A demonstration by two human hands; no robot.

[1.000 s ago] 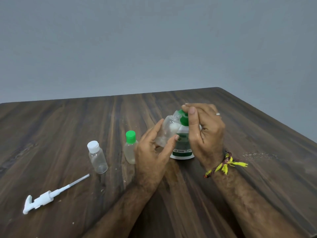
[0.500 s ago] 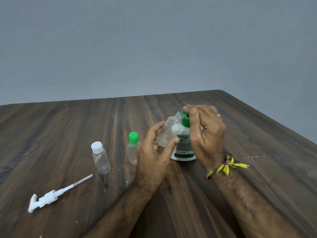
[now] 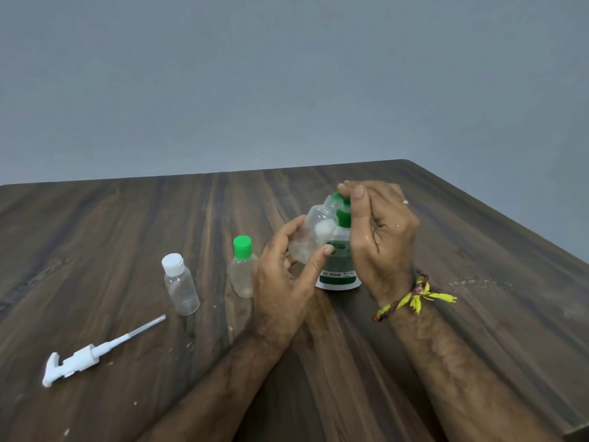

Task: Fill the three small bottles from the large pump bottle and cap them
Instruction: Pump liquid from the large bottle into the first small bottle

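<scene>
Small clear bottle point(image 3: 314, 236) is gripped in left hand point(image 3: 280, 275) above the counter point(image 3: 127, 218), tilted neck-up toward the green cap point(image 3: 338, 199) pinched in right-hand fingers point(image 3: 358, 199), touching its mouth.

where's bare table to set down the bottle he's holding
Bare wood lies on the right, between the right hand and the table edge, and across the far left behind the white-capped bottle. It is crowded around the green-capped bottle, left hand and large bottle.
</scene>
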